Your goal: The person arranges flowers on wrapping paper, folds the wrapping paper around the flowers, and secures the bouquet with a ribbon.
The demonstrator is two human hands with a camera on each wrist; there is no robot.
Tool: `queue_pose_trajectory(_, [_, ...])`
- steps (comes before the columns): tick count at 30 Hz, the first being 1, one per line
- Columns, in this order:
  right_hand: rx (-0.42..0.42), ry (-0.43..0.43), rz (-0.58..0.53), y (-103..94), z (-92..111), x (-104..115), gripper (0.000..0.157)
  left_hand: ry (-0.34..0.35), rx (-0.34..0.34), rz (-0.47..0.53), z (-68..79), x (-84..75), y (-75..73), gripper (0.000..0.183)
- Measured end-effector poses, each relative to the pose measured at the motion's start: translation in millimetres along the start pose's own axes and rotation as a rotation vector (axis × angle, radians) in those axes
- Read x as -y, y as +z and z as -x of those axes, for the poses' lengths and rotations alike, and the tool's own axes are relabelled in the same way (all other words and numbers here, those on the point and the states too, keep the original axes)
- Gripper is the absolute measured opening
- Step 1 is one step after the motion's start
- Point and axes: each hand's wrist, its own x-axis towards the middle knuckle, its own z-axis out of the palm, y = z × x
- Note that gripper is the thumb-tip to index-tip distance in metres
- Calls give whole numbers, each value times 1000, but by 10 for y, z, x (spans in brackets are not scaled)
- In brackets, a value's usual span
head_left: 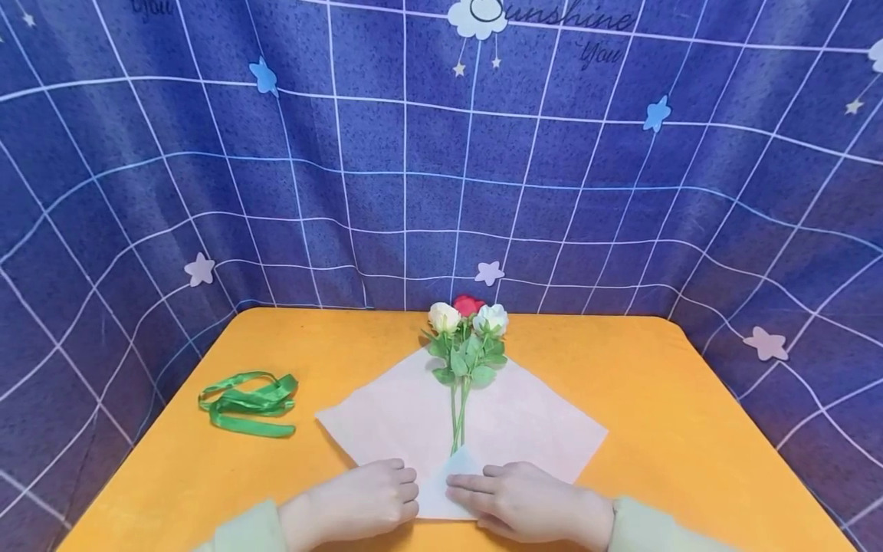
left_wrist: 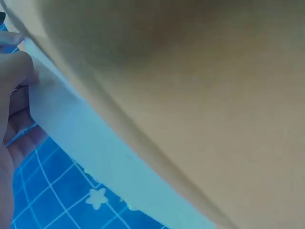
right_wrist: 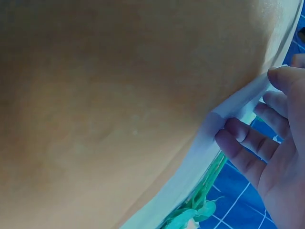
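A pale pink sheet of wrapping paper (head_left: 386,410) lies cornerwise, its near corner turned up into a whitish flap (head_left: 441,484) over the lower stem ends. On it are three roses: a cream rose (head_left: 444,317), a red rose (head_left: 468,306) and a white rose (head_left: 491,319), with green stems (head_left: 461,410) crossing. At the fold's left end my left hand (head_left: 372,498) has curled fingers; the left wrist view shows its thumb (left_wrist: 21,64) and fingers pinching the paper edge. My right hand (head_left: 527,502) presses the flap with extended fingers (right_wrist: 245,152), its thumb near the folded edge.
A loosely looped green ribbon (head_left: 250,402) lies to the left on the orange table (head_left: 662,429). A blue grid-patterned curtain (head_left: 441,192) with stars stands behind the table and along both sides.
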Motion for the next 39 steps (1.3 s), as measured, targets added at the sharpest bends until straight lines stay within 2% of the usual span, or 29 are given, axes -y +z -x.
queue_pose_trajectory(5, [-46,-1,22,58,-19,9,43,1,-31,-69,-84,50,-62,13])
queue_pose_trajectory(11, [8,14,-17,73,-30,16,44,4,-28,-155,-231,96,-136,14])
queue_pose_trajectory(15, [-23,10,44,105,-32,33,43,30,-39,-205,-359,87,-166,14])
queue_pose_trajectory(19, [-71,12,127,123,-23,58,35,53,-76,-240,-507,54,-156,13])
queue_pose_trajectory(24, [-55,21,113,73,-5,92,24,35,-133,-254,-617,19,-102,15])
queue_pose_trajectory(29, [-33,36,17,1,47,99,22,1,-164,-204,-660,6,-44,16])
queue_pose_trajectory(34, [-47,10,26,-14,128,83,25,-42,-179,-140,-728,10,2,12])
queue_pose_trajectory(36, [-67,-10,20,-8,158,80,29,-65,-174,-74,-748,10,24,7])
queue_pose_trajectory(39, [-81,-6,-91,5,216,60,33,-120,-111,80,-760,2,49,4])
